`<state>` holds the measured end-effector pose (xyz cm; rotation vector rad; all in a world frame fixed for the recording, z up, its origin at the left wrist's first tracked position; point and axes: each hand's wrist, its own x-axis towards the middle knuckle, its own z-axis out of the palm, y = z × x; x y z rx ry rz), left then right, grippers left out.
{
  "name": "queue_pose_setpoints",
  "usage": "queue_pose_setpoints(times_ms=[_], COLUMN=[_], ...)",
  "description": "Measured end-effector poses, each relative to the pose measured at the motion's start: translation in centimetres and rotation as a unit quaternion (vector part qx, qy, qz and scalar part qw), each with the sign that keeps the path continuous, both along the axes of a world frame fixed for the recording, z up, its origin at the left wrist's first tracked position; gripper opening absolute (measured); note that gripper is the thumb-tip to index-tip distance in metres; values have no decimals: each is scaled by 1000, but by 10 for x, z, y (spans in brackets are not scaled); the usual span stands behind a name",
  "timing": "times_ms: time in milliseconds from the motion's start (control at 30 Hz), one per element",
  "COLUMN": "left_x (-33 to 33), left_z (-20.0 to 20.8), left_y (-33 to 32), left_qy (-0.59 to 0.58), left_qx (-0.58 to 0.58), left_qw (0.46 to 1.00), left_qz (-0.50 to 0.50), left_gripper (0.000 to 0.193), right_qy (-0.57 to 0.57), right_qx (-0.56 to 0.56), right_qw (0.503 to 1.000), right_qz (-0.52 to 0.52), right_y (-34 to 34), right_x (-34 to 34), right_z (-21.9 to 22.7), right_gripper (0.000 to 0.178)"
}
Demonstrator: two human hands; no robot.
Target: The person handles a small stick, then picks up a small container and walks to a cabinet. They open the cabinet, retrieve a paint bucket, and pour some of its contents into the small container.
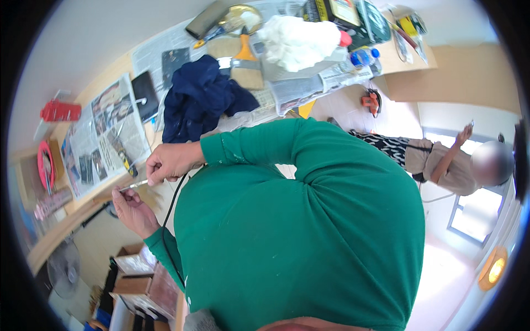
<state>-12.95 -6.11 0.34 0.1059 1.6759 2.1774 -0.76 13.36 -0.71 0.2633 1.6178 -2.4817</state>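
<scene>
The left hand and the right hand together pinch a thin silver metal rod, beside a long wooden workbench with spread newspaper sheets and a crumpled dark blue cloth.

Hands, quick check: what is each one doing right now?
Left hand: closed, pinching one end of a thin pale rod.
Right hand: closed, pinching the rod's other end; a black cable hangs below it.

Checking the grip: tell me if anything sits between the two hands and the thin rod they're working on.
Nothing visible does. The right hand pinches one end of the thin rod, and the left hand meets its other end. A black cable hangs just beside them.
</scene>
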Motion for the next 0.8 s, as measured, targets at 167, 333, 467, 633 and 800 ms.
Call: queue_pose_setpoints(times_ms=[167, 333, 467, 633, 800], left_x=[1, 16, 36, 27, 120], left_z=[-5, -5, 6, -17, -7], left_y=[29, 55, 57, 45, 35], left_qy=[-5, -6, 20, 5, -62], left_qx=[-1, -1, 1, 40, 62], left_qw=[998, 993, 979, 957, 908], left_qz=[-65, -121, -203, -286, -410], left_gripper=[31, 28, 24, 22, 22], right_qy=[32, 42, 56, 30, -61], right_qx=[134, 253, 332, 325, 118], right_qw=[988, 950, 900, 857, 872], right_qz=[-70, -177, -275, -398, -471], right_y=[11, 9, -17, -72, -137], right_x=[26, 64, 98, 165, 238], right_z=[5, 11, 5, 5, 35], right_gripper=[26, 26, 27, 27, 25])
